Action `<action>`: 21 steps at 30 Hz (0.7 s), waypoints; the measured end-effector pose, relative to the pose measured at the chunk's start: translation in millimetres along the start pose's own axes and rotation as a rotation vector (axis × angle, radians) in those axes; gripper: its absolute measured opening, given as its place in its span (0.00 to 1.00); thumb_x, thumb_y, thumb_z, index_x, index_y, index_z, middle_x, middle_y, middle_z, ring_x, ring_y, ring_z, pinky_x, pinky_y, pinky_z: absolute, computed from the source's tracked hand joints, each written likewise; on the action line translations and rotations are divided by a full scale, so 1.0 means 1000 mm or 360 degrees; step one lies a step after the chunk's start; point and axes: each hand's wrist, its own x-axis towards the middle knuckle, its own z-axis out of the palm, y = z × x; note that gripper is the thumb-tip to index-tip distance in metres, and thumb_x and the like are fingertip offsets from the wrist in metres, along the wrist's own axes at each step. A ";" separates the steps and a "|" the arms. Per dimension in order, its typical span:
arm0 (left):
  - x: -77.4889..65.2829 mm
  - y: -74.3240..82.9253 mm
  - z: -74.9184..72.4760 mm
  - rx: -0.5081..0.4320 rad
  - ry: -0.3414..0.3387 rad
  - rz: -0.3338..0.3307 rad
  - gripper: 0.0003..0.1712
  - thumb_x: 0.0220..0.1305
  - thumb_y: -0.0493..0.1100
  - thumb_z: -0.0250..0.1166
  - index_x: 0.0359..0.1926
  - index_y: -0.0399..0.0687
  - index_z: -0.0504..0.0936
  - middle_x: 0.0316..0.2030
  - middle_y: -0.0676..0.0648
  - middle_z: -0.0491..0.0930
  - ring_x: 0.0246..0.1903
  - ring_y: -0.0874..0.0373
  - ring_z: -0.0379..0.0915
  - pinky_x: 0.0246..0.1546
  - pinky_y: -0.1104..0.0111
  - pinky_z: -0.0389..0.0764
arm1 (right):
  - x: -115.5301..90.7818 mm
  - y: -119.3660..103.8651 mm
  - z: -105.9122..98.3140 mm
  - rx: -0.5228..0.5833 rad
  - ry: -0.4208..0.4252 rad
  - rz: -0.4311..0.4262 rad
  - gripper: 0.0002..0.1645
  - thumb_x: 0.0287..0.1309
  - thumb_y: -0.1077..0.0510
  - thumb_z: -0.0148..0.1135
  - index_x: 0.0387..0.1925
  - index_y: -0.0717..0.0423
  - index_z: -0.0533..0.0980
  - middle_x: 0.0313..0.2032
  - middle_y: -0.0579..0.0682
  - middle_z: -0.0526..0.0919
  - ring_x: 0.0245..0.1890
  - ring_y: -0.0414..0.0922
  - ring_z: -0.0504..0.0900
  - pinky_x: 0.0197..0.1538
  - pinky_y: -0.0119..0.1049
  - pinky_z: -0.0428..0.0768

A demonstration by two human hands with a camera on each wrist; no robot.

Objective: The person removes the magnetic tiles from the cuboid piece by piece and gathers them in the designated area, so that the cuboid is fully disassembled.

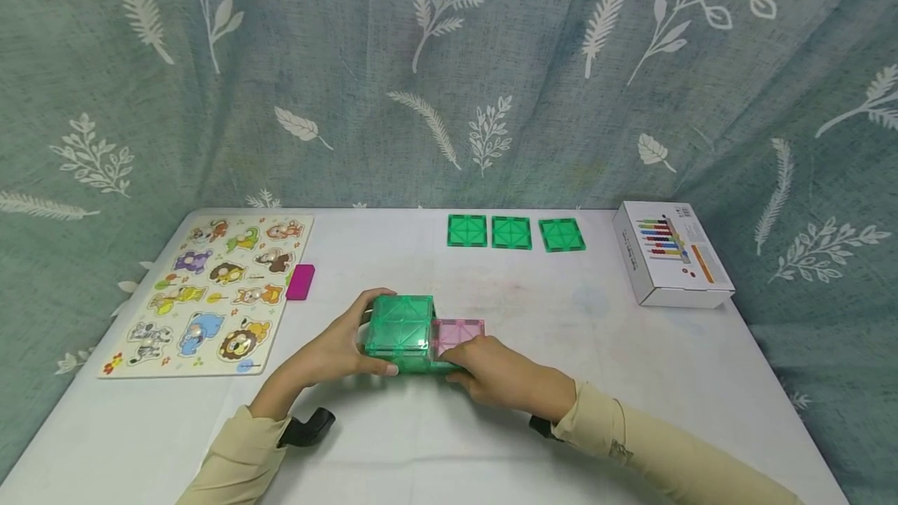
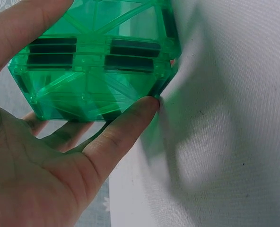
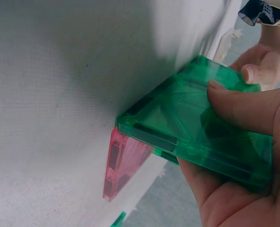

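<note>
Woven tblcloth (image 1: 701, 388), L hand (image 1: 335, 347) round transl. grn box (image 1: 400, 322)

Animal puzzle (image 1: 210, 309), magenta block (image 1: 300, 282), white box (image 1: 669, 256), leafy cloth (image 1: 358, 61)

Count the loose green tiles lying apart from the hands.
3, in a row near the far edge of the table: left tile, middle tile, right tile, nearest the white box. None seems hidden.
</note>
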 end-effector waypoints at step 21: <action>-0.001 -0.002 -0.002 0.0014 -0.0015 -0.0010 0.61 0.43 0.48 0.84 0.73 0.62 0.55 0.72 0.39 0.64 0.75 0.29 0.51 0.67 0.29 0.57 | -0.011 -0.007 -0.003 0.0126 -0.0206 -0.0049 0.06 0.63 0.61 0.67 0.41 0.52 0.86 0.37 0.40 0.89 0.34 0.25 0.76 0.44 0.18 0.78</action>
